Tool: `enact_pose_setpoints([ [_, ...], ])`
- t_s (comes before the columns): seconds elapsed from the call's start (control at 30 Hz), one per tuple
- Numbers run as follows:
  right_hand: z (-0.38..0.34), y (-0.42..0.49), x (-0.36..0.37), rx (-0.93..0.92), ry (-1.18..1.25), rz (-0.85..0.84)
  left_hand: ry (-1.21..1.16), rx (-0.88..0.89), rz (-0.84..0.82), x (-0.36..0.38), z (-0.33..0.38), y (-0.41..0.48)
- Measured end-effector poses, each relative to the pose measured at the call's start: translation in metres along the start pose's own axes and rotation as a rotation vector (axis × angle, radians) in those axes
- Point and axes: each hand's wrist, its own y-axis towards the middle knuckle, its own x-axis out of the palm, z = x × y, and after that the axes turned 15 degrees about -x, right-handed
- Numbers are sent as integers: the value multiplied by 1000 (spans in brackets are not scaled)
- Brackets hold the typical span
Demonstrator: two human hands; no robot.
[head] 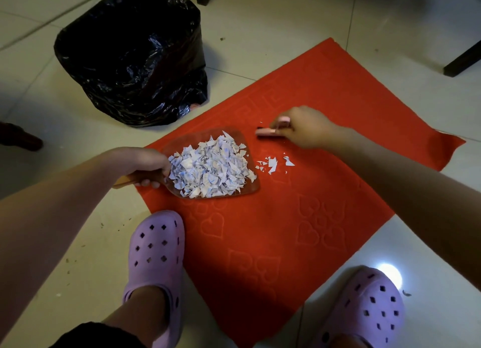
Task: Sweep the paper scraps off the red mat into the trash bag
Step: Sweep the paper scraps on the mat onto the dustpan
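Scraps (pixel 210 165) are sitting heaped in the pan (pixel 234 135), just ahead of our left hand (pixel 145 163), whose fingers are curling round the handle (pixel 125 180). We are holding the pan flat on the mat (pixel 286 230), its lip turned toward the other hand, so that paper can be pushed straight in rather than sliding underneath. Our right hand (pixel 307 128) is clenching the pink brush (pixel 265 132), with the head sticking out on the pan side of the fist. We are judging that it is being held low and beyond the litter so that a stroke can be drawn back toward the pan. A few loose bits (pixel 273 163) are lying on the mat between the two grips, just past the pan's lip and nearer us than the brush. These, we are thinking, are all that is left to gather. The bag (pixel 130 61) is standing open on the floor beyond the left grip, well apart from the brush hand, placed where the left arm can swing over and tip. With the heap piled so high, we are expecting to need a level carry.
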Motion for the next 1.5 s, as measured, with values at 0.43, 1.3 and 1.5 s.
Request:
enact_pose_setpoints([
  [0.43,21,-56,7,88,90,351,60,24,45,-1,1,-2],
  [1.3,-42,-31,66,119,373,513,39,25,45,2,6,3],
  [1.5,-34,-43,47,138,370,677,-12,33,21,2,4,8],
])
